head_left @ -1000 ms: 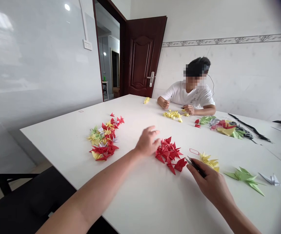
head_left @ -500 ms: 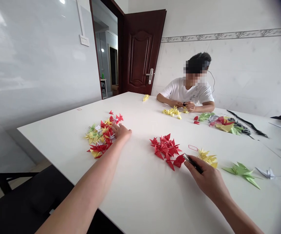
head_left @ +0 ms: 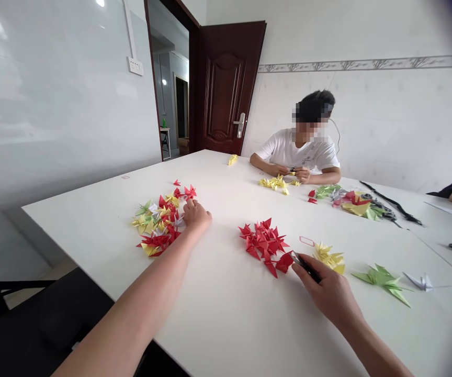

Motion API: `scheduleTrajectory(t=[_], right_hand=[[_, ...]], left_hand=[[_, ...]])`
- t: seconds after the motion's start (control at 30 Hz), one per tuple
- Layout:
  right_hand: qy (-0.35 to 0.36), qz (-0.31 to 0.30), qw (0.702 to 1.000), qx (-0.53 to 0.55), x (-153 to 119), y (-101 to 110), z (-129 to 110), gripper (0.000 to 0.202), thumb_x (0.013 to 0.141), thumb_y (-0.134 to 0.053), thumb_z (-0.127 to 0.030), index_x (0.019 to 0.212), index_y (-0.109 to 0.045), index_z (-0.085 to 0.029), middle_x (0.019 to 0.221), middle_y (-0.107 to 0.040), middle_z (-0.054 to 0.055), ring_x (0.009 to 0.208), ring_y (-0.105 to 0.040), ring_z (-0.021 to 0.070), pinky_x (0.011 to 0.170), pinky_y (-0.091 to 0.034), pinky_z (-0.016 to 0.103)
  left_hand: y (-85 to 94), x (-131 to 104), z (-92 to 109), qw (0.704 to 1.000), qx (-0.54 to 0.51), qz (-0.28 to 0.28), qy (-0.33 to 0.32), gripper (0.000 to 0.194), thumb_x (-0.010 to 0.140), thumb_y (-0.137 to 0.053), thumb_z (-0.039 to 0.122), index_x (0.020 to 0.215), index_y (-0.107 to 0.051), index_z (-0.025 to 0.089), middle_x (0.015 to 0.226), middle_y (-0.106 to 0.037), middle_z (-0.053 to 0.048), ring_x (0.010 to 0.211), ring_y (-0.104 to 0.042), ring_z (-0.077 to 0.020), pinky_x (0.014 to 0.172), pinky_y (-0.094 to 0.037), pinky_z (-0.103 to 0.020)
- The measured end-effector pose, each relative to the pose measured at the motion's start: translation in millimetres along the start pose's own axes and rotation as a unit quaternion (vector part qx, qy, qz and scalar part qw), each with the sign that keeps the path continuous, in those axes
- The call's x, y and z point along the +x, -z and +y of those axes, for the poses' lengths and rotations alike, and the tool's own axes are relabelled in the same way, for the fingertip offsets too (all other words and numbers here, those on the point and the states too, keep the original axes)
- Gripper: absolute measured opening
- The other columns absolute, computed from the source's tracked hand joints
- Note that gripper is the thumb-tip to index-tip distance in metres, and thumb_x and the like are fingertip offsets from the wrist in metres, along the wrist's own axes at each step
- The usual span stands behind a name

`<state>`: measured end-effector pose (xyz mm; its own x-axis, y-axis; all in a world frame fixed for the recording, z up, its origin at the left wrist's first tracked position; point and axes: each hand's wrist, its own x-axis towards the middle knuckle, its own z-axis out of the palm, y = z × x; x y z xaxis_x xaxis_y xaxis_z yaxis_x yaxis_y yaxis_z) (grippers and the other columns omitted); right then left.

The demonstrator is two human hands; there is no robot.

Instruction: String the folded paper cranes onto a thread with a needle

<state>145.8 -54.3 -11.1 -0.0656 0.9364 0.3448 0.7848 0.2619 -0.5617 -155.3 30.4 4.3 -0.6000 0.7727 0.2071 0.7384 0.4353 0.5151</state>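
"Where's the mixed pile of paper cranes (head_left: 155, 222)?"

"On the white table (head_left: 218, 314), just left of the left hand (head_left: 197, 214), which hides part of its right edge."

"And around it?"

"Red cranes (head_left: 263, 238) lie between the two hands. Yellow cranes (head_left: 328, 255) sit just beyond the right hand (head_left: 330, 287); a green crane (head_left: 383, 279) is off to its right."

"How are the grips?"

"The left fingers curl at the pile; I can't tell whether they pinch anything. The right hand grasps a slim black tool (head_left: 309, 268), its tip pointing toward the red ones."
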Motion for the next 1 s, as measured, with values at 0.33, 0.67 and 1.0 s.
scheduleTrajectory(t=[0.33, 0.67, 1.0], right_hand=[[0.005, -0.004, 1.0, 0.011, 1.1, 5.7, -7.2, 0.04, 0.078, -0.049, -0.05, 0.094, -0.067, -0.019, 0.083, -0.07, 0.003, 0.07, -0.062, 0.0183, 0.061, -0.047, 0.026], [-0.005, 0.083, 0.993, 0.086, -1.9, 4.1, -7.6, 0.043, 0.079, -0.052, -0.049, 0.105, -0.066, -0.018, 0.096, -0.069, 0.006, 0.083, -0.063, 0.0218, 0.073, -0.05, 0.031], [0.144, 0.114, 0.983, 0.027, -3.4, 6.1, -5.3, 0.033, 0.087, -0.047, -0.038, 0.111, -0.063, -0.02, 0.091, -0.066, 0.006, 0.07, -0.061, 0.0143, 0.058, -0.048, 0.022]], left_hand=[[0.9, -75.2, 46.8, 0.871, -0.247, -0.035, -0.422, 0.024, 0.083, -0.043, 0.012, 0.089, -0.065, 0.019, 0.098, -0.065, -0.004, 0.09, -0.062, -0.0139, 0.084, -0.049, -0.023], [3.9, -94.4, 49.1, 0.762, -0.275, -0.063, -0.583, 0.021, 0.085, -0.042, 0.01, 0.083, -0.062, 0.015, 0.09, -0.064, -0.007, 0.084, -0.062, -0.0125, 0.073, -0.052, -0.022], [5.1, -99.6, 50.2, 0.714, -0.242, -0.075, -0.652, 0.02, 0.086, -0.045, 0.013, 0.08, -0.064, 0.013, 0.092, -0.063, -0.007, 0.08, -0.061, -0.0128, 0.068, -0.053, -0.023]])
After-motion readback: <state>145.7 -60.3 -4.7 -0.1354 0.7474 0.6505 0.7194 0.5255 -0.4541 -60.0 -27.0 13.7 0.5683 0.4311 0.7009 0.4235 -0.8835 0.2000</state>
